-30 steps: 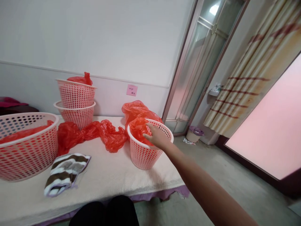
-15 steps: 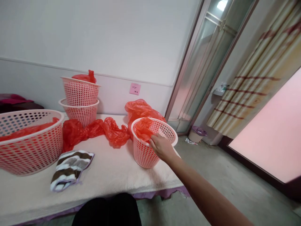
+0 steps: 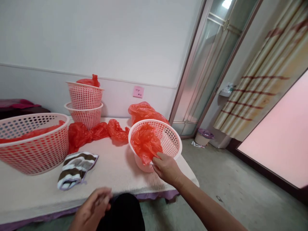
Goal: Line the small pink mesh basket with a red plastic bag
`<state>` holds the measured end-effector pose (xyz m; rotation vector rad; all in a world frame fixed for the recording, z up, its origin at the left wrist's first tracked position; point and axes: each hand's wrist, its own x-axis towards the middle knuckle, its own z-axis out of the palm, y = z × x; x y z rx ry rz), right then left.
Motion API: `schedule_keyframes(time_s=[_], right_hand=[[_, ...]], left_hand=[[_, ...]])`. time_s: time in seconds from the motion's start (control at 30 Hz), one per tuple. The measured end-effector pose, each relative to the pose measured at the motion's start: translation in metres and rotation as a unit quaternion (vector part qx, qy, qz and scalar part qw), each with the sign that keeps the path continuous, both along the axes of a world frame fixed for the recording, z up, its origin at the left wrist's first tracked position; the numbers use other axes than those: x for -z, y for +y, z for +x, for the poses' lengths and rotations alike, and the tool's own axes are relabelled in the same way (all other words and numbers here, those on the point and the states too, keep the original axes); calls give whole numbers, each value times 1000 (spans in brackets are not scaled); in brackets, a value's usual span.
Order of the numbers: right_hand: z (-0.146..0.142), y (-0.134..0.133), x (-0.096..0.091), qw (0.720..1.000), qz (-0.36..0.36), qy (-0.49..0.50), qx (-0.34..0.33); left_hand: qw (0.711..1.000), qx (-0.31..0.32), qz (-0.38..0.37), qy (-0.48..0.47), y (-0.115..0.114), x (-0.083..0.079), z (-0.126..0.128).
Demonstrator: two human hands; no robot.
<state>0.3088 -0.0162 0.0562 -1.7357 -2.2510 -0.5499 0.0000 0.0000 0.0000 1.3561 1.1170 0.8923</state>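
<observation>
My right hand (image 3: 167,167) is closed on the near rim of a pink plastic basket (image 3: 172,141), which tilts toward me. A crumpled red plastic bag (image 3: 146,142) lies inside the basket, its near edge beside my fingers; whether they pinch the bag too is hard to see. Low in front of me, above the bed's near edge, my left hand (image 3: 92,207) has loosely bent fingers and holds nothing. Behind the tilted basket, another red plastic bag (image 3: 146,110) covers a second basket. More red bags (image 3: 101,131) lie bunched along the wall side.
A large pink basket (image 3: 33,150) with red plastic inside stands at left. Two baskets (image 3: 85,98) are stacked behind it. A striped cloth (image 3: 77,168) lies on the pale bed cover (image 3: 113,171). A small bin (image 3: 203,137) stands on the floor at right.
My right hand has tipped the basket toward me, showing more of its inside and the red bag. My left hand has come into view from below.
</observation>
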Motion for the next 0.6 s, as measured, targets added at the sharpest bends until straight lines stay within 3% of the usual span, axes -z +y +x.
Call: schedule_keyframes(time_s=[0.07, 0.13, 0.23, 0.33, 0.47, 0.6], right_hand=[[-4, -6, 3, 999, 18, 5, -29], [-6, -10, 5, 999, 23, 13, -46], [-6, -13, 3, 997, 21, 32, -66], [-3, -15, -3, 994, 17, 69, -84], [11, -19, -12, 982, 47, 169, -72], [38, -22, -15, 953, 148, 264, -21]], left_hand=[[983, 33, 176, 27, 15, -30, 18], [932, 125, 329, 83, 30, -50, 39], [848, 195, 456, 187, 57, -63, 66], [817, 233, 485, 208, 81, -64, 83], [826, 234, 471, 201, 98, -62, 87], [839, 231, 451, 199, 100, -61, 78]])
